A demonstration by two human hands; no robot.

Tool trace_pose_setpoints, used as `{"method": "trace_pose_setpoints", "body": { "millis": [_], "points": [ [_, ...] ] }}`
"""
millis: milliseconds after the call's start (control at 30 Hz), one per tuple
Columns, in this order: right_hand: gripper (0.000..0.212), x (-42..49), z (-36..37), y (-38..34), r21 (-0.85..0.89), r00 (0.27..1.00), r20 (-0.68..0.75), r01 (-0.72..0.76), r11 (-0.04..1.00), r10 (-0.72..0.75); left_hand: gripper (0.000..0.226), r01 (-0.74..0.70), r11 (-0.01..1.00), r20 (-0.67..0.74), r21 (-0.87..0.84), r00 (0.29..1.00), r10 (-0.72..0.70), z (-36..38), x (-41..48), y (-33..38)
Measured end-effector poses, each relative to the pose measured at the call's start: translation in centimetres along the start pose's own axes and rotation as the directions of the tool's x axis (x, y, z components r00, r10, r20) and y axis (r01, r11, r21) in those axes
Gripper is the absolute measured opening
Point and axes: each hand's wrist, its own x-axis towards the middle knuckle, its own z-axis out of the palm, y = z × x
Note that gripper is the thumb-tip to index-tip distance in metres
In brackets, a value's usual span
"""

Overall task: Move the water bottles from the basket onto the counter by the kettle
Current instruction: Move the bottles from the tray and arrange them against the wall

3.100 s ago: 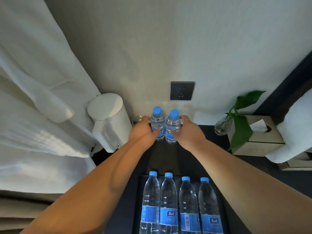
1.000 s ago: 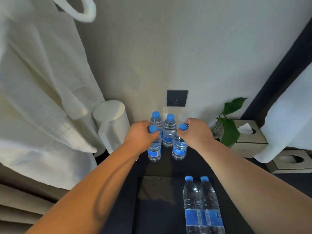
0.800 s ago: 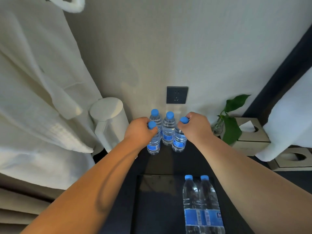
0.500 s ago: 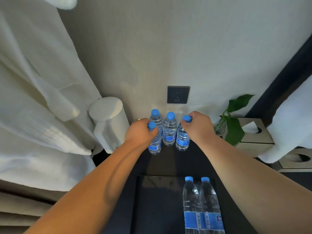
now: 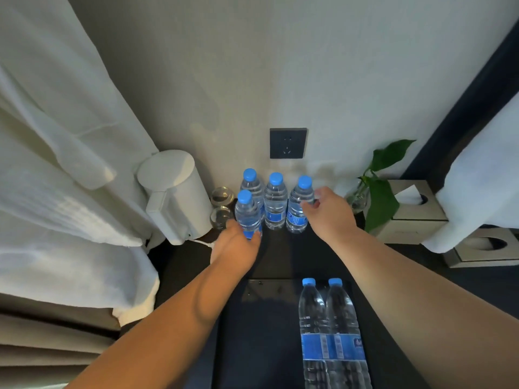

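Dark worktop [image 5: 280,256] against pale wall. Four bottles [image 5: 275,206] upright just right of kettle [image 5: 174,192]. Left hand [image 5: 236,245] at front bottle's base, right hand [image 5: 325,211] touching rightmost; grasp or release unclear. Placing step closing. Next: basket [image 5: 252,332], grasp last pair [image 5: 331,332].

Open bench [image 5: 283,256] strip lies between standing bottles [image 5: 275,204] and basket [image 5: 261,332]. Kettle [image 5: 175,192] flanks them at 9 o'clock, vase [image 5: 355,199] at 3 o'clock.
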Motion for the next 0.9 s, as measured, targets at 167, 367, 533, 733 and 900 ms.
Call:
{"method": "trace_pose_setpoints", "body": {
  "millis": [167, 367, 533, 733, 900],
  "points": [
    [0.031, -4.6, 2.4, 5.5, -0.171, 0.968, 0.206, -0.107, 0.979, 0.142, 0.030, -0.127, 0.984, 0.241, 0.126, 0.966, 0.094, 4.4, -3.7, -0.5],
    [0.026, -9.7, 3.7, 10.3, -0.330, 0.928, 0.297, -0.123, 0.936, 0.226, 0.039, -0.263, 0.946, 0.396, 0.187, 0.902, 0.172, 7.9, -6.3, 0.8],
    [0.031, -11.3, 3.9, 12.2, -0.305, 0.918, 0.264, -0.213, 0.928, 0.297, 0.046, -0.267, 0.940, 0.458, 0.211, 0.877, 0.147, 10.9, -7.9, 1.5],
    [0.052, -11.5, 4.5, 13.5, -0.372, 0.878, 0.339, -0.205, 0.905, 0.338, 0.049, -0.162, 0.966, 0.416, 0.203, 0.907, 0.065, 13.2, -8.0, 2.0],
    [0.051, -10.1, 4.2, 13.5, -0.358, 0.855, 0.399, -0.187, 0.915, 0.331, 0.047, -0.044, 0.988, 0.372, 0.148, 0.928, -0.014, 14.5, -7.5, 2.6]
  ]
}}
